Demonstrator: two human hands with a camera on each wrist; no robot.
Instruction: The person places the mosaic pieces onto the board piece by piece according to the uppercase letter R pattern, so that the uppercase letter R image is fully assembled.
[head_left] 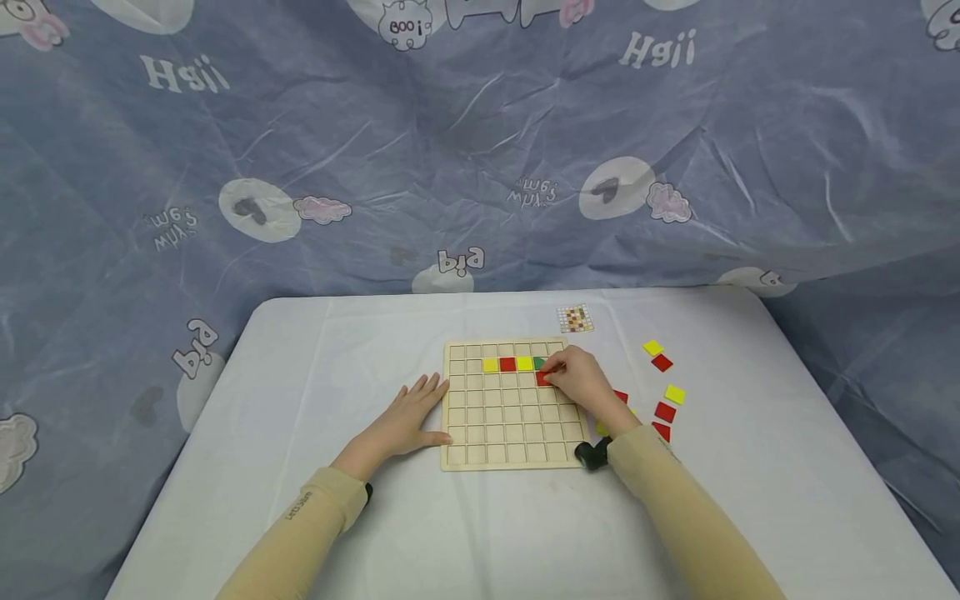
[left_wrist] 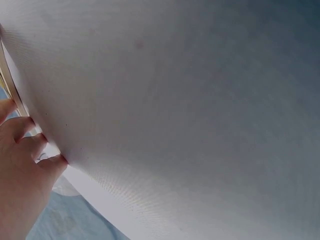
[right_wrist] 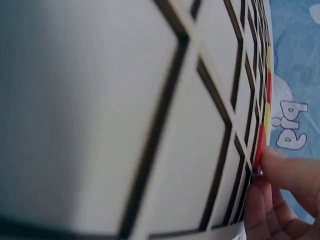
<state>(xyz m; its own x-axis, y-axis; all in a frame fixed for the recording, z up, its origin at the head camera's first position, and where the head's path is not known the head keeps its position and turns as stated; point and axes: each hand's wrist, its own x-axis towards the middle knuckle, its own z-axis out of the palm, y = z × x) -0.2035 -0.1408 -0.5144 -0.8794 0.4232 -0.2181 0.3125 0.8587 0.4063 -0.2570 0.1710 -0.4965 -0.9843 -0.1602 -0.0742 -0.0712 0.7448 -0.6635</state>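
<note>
A wooden grid board (head_left: 495,425) lies on the table. In its upper part a row holds a yellow tile (head_left: 491,365), a red tile, another yellow tile (head_left: 524,363) and a green tile (head_left: 539,363). My right hand (head_left: 581,379) reaches over the board's right side and pinches a red square tile (head_left: 542,379), just below the green one. The right wrist view shows thumb and fingers at that tile's (right_wrist: 259,145) edge. My left hand (head_left: 405,421) rests with fingers spread on the cloth, its fingertips and thumb touching the board's left edge.
Loose red and yellow tiles (head_left: 665,412) lie right of the board, some partly hidden by my right forearm. A small patterned grid card (head_left: 575,318) lies behind the board. A black object (head_left: 592,454) shows at my right wrist, over the board's corner.
</note>
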